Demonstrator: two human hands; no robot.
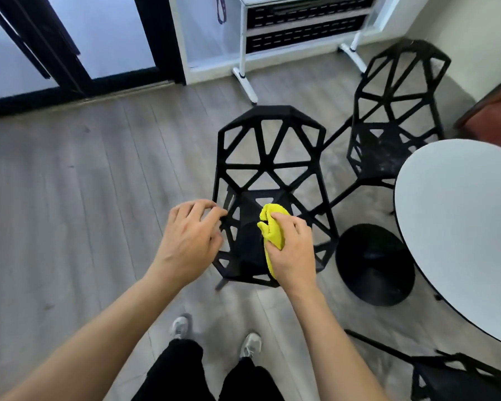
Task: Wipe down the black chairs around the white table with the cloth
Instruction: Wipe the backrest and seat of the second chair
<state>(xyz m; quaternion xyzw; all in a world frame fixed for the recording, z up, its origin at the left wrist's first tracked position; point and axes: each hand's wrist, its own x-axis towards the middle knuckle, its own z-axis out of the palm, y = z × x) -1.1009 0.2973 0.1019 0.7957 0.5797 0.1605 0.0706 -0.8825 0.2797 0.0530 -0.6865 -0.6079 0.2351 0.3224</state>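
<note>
Grey wood-look floor (70, 198) runs under everything here. To the right, the white table (460, 227) curves in with a dark rim, its round black base (373, 264) on the floor just beside the nearest black chair (272, 157). That chair stands in front of the person, lattice back towards the far wall. A second black chair (394, 111) sits beyond it by the table, and a third chair (451, 377) pokes in at the bottom right. A white rolling rack (243, 53) stands at the back. No writing or labels are readable anywhere. The left hand (188, 244) curls its fingers on the near chair's left edge. The right hand (289, 250) grips the yellow cloth (272, 227), bunched over the seat.
</note>
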